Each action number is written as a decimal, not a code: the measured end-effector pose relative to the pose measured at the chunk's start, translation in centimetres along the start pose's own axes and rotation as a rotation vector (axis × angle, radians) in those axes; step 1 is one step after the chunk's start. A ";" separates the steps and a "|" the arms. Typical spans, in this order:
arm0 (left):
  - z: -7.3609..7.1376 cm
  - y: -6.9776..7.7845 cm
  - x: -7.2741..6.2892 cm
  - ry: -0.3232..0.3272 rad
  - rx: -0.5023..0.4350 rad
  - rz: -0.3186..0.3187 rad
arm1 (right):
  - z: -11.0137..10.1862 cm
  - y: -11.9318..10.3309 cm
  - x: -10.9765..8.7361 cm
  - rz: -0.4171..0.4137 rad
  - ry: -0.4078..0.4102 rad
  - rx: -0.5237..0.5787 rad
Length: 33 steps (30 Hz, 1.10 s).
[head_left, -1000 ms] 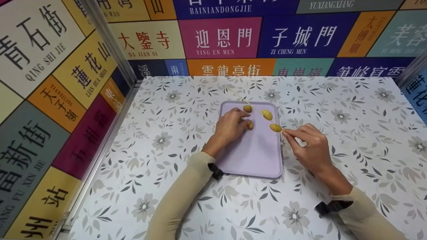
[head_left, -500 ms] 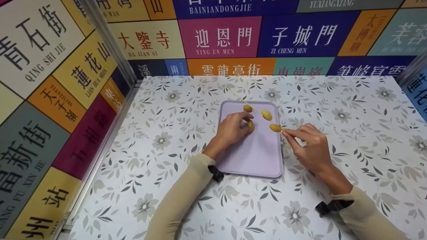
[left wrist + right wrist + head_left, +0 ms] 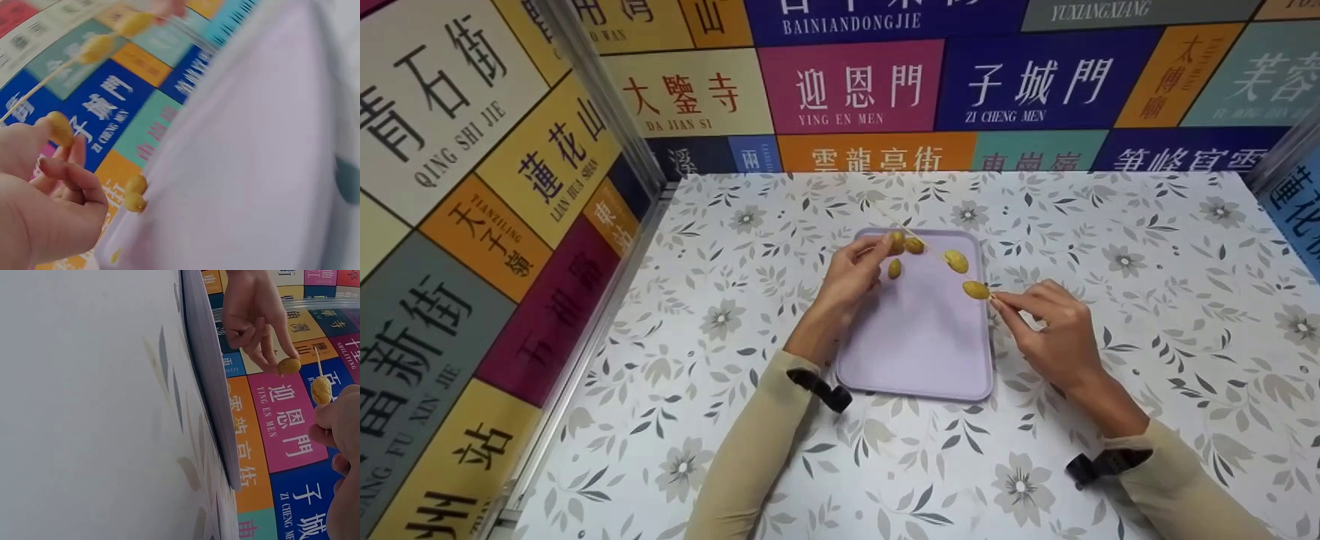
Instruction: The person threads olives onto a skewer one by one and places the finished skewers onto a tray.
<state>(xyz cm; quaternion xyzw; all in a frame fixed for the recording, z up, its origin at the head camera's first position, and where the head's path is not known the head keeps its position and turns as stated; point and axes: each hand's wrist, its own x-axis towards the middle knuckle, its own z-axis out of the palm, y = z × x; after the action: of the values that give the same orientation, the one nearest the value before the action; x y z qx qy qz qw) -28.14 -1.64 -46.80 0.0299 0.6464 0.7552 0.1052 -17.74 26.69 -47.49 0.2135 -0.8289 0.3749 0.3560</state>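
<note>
Where the left sleeve point(image 3: 757, 446) and right sleeve point(image 3: 1181, 476) come in nearest, both beige, dark bands sit at the wrists: left band point(image 3: 819, 388), right band point(image 3: 1108, 465). Right hand point(image 3: 1057, 337) just outside the tray's right edge, thumb and forefinger pinching the near end of a thin skewer point(image 3: 48, 79). Two yellow-green fruits threaded on it: first fruit point(image 3: 976, 289) close against the fingertips, second fruit point(image 3: 956, 261) a little farther along. Beyond them the stick runs bare, slanting away to the left, raised above the tray.

Lilac tray point(image 3: 919, 337), rounded corners, lies flat on the white tabletop point(image 3: 930, 465), which is patterned with grey flowers and leaves. Left hand point(image 3: 846, 279) over the tray's left side, gripping one held fruit point(image 3: 898, 241) between thumb and fingers, just beside the bare stick.

Two loose fruits on the tray: the nearer loose fruit point(image 3: 894, 268) close by the left hand, the farther loose fruit point(image 3: 913, 245) near the far rim. Tray blurred in the left wrist view.

Farthest off, the back wall point(image 3: 851, 86): coloured blocks of Chinese characters with romanised names beneath many. Similar blocks on the side wall point(image 3: 555, 154).
</note>
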 end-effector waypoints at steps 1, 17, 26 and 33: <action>-0.3 0.3 0.0 0.015 -0.077 -0.041 | 0.0 0.0 0.0 0.000 -0.002 -0.002; -2.1 0.5 0.8 0.113 -0.314 -0.109 | 0.0 0.3 -0.3 -0.028 -0.061 -0.014; -3.3 0.7 0.9 0.175 -0.328 -0.111 | 0.1 0.5 -0.4 -0.041 -0.085 -0.008; -3.4 0.6 1.0 0.182 -0.330 -0.092 | 0.3 0.5 -0.4 -0.061 -0.100 -0.008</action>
<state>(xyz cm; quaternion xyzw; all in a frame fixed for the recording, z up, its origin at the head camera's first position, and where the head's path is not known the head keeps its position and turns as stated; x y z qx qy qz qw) -29.82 -4.84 -46.88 -0.0859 0.5214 0.8448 0.0840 -17.90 26.84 -48.21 0.2559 -0.8402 0.3495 0.3264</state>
